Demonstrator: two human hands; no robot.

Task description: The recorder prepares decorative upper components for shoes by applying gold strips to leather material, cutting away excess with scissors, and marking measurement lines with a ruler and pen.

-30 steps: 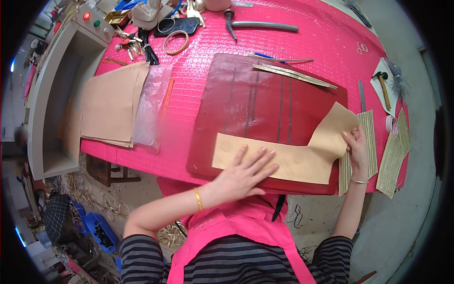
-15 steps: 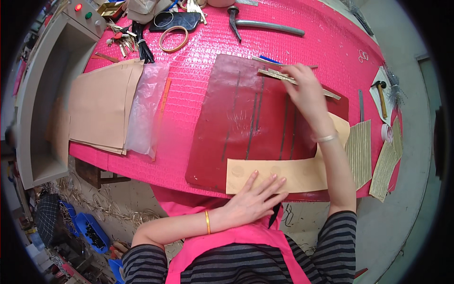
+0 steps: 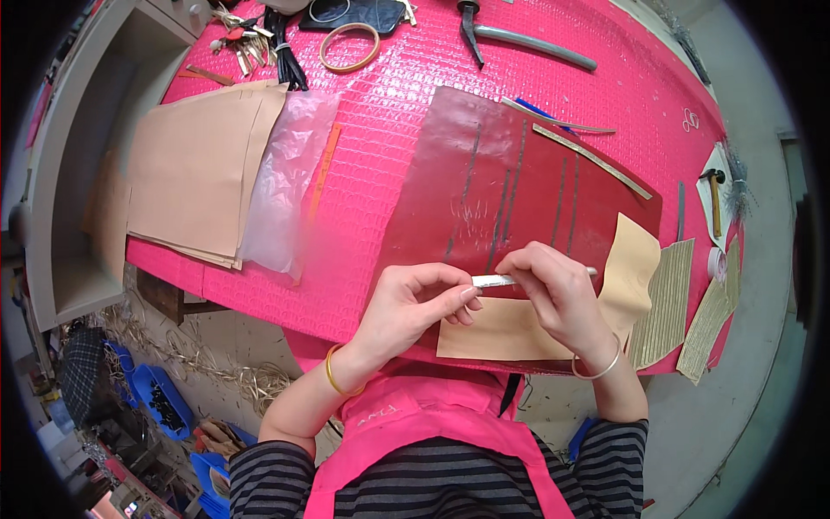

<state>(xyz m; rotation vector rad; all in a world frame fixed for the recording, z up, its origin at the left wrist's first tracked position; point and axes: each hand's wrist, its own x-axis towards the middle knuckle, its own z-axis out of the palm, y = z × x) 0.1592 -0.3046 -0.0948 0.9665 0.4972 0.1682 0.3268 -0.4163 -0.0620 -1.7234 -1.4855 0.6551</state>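
My left hand [image 3: 415,303] and my right hand [image 3: 558,294] come together over the near part of the dark red mat [image 3: 475,173]. Between them is a thin narrow strip, white with print on the side that shows [image 3: 493,281]. The left thumb and forefinger pinch one end, while the right fingers close round its middle and the other end sticks out past them. Beneath my hands lies a tan L-shaped sheet [image 3: 493,329], leather-like, along the mat's near edge. Another narrow gold strip [image 3: 592,160] rests near the mat's far right edge.
A stack of tan sheets [image 3: 194,173] and clear plastic [image 3: 290,173] lie at left. Ribbed gold pieces [image 3: 661,303] lie at right, near a small hammer [image 3: 716,203]. A long-handled hammer [image 3: 532,45], a round hoop [image 3: 350,48] and a grey cabinet [image 3: 65,190] stand farther off.
My right hand has come back from the mat's far edge with a strip. My left hand has lifted off the tan sheet and now pinches the strip's end. The view has shifted.
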